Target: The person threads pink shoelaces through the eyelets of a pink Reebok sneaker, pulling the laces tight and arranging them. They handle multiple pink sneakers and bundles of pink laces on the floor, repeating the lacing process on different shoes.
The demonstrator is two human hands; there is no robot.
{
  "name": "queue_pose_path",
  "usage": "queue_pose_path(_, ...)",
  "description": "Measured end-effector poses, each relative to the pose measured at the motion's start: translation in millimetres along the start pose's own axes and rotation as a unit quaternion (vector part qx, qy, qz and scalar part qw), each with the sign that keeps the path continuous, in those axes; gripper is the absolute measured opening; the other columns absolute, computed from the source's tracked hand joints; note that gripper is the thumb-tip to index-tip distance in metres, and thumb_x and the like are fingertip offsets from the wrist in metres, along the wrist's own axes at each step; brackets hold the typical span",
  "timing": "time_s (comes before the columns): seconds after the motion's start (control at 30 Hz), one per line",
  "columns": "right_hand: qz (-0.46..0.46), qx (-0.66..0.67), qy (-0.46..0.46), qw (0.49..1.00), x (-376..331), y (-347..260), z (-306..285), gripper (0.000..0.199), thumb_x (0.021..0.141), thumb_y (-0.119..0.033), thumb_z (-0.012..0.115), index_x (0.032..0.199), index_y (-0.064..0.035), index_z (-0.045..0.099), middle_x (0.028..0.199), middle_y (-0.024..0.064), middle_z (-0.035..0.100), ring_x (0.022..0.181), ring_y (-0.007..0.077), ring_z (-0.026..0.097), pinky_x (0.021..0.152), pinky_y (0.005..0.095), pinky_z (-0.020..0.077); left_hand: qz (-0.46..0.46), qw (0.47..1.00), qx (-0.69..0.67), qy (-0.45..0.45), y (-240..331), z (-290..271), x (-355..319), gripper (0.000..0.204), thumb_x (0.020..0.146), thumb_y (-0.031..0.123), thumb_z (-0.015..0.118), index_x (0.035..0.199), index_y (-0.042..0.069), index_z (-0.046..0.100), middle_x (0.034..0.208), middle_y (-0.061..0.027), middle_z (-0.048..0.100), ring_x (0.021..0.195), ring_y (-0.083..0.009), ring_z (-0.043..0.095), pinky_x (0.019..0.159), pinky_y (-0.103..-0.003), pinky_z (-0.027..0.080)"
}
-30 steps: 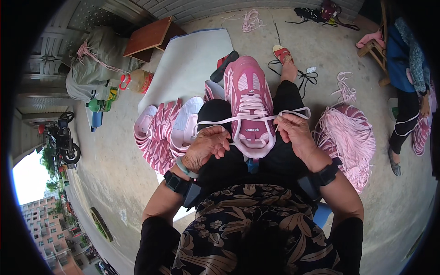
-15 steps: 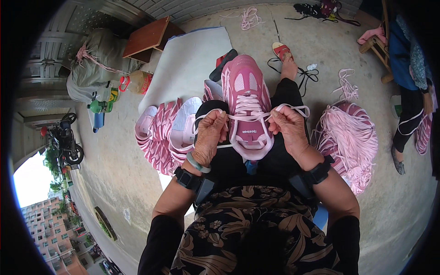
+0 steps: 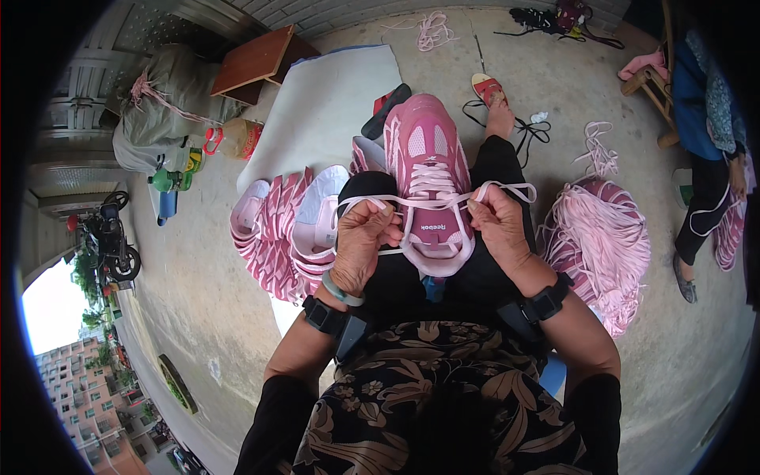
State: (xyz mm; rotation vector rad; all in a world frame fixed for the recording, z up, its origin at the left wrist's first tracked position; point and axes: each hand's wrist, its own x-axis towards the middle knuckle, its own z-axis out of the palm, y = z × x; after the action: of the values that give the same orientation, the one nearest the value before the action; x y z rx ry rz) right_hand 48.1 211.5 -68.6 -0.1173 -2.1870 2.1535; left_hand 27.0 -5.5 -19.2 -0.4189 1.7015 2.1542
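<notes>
Pink shoe [image 3: 428,158] sits toe-outward between the knees, its lace [image 3: 427,203] drawn across the tongue. Right hand [image 3: 503,229] keeps a thumb-and-finger pinch on the lace, a loop standing out beyond it. Left hand [image 3: 360,237], pinching half a second ago, now sits slightly lower, fingers curled under the strand; I can't tell whether it still grips. By my reading, knotting is underway, no bow finished. Leftward, shoes [image 3: 279,226] stand in a row; rightward, a lace heap [image 3: 606,237].
</notes>
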Motion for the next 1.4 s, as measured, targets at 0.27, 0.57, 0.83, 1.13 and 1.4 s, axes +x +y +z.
queue_pose_path(0.27, -0.237, -0.295, 0.001, 0.926, 2.3, -13.8, 12.5, 0.010, 0.075, 0.001, 0.060, 0.079, -0.0001, 0.052, 0.073, 0.0158, 0.054, 0.064, 0.0351, 0.051, 0.060, 0.0344, 0.0442, 0.009, 0.995, 0.100, -0.015, -2.5, -11.8, -2.1, 0.012, 0.087, 0.013, 0.057, 0.078, 0.005, 0.059, 0.065, -0.0015, 0.059, 0.046, -0.0075, 0.052, 0.044, -0.019, 0.040)
queue_pose_path(0.57, 0.014, -0.128, -0.014, 0.992, -8.5, -9.5, 1.6, 0.022, 0.080, -0.011, 0.066, 0.070, -0.0030, 0.048, 0.056, 0.0001, 0.047, 0.049, 0.0057, 0.040, 0.044, 0.0236, 0.0354, 0.064, 0.989, 0.124, -0.040, -5.6, 0.1, 4.5, 0.019, 0.090, 0.015, 0.053, 0.073, 0.006, 0.052, 0.058, 0.0017, 0.053, 0.042, -0.0039, 0.045, 0.039, -0.018, 0.034)
queue_pose_path(0.83, -0.121, -0.298, -0.044, 0.946, -17.1, -21.2, 6.7, 0.034, 0.071, -0.012, 0.074, 0.069, -0.0034, 0.041, 0.062, 0.0066, 0.041, 0.052, 0.0195, 0.041, 0.049, 0.0312, 0.0375, 0.107, 0.985, 0.126, -0.053, -10.5, 2.1, 8.3, 0.020, 0.090, 0.014, 0.053, 0.072, 0.006, 0.050, 0.057, 0.0024, 0.050, 0.042, -0.0033, 0.043, 0.039, -0.018, 0.034)
queue_pose_path(1.13, -0.109, -0.288, -0.061, 0.949, -18.4, -14.4, 1.5, 0.038, 0.067, -0.014, 0.077, 0.066, -0.0030, 0.041, 0.061, 0.0083, 0.041, 0.053, 0.0233, 0.038, 0.049, 0.0334, 0.0372, 0.450, 0.751, 0.483, 0.038, -14.6, 16.8, 14.9, 0.018, 0.078, 0.011, 0.063, 0.070, 0.002, 0.050, 0.057, -0.0123, 0.055, 0.051, -0.0292, 0.057, 0.047, -0.036, 0.044)
queue_pose_path(1.4, -0.203, -0.327, -0.016, 0.923, -20.7, -44.9, 15.5, 0.020, 0.069, -0.011, 0.072, 0.071, -0.0048, 0.053, 0.067, 0.0073, 0.050, 0.058, 0.0238, 0.051, 0.052, 0.0326, 0.0415, 0.402, 0.771, 0.493, -0.014, 1.8, 4.2, -12.6, 0.037, 0.069, 0.023, 0.071, 0.092, 0.003, 0.051, 0.078, -0.0126, 0.056, 0.070, -0.0286, 0.059, 0.061, -0.036, 0.048)
